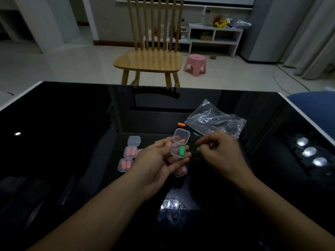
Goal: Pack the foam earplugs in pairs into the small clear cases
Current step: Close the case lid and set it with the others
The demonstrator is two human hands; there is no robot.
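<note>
One green earplug (181, 151) lies in the open case (178, 150) gripped by the left hand (159, 160), while the right hand (220, 151) pinches another earplug (198, 149) beside it.

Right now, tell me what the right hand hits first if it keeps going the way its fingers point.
Probably the open case in the left hand; the right hand pinches a green earplug beside it.

Glossy black surface (72, 142), white-edged, reflecting lamps. On it at centre-left: one empty closed clear case (134, 141), two closed cases with pink earplugs (130, 152) (125, 165). Crumpled clear plastic bag (215, 120) lies right of centre, an orange earplug (181, 124) just beside it.
</note>
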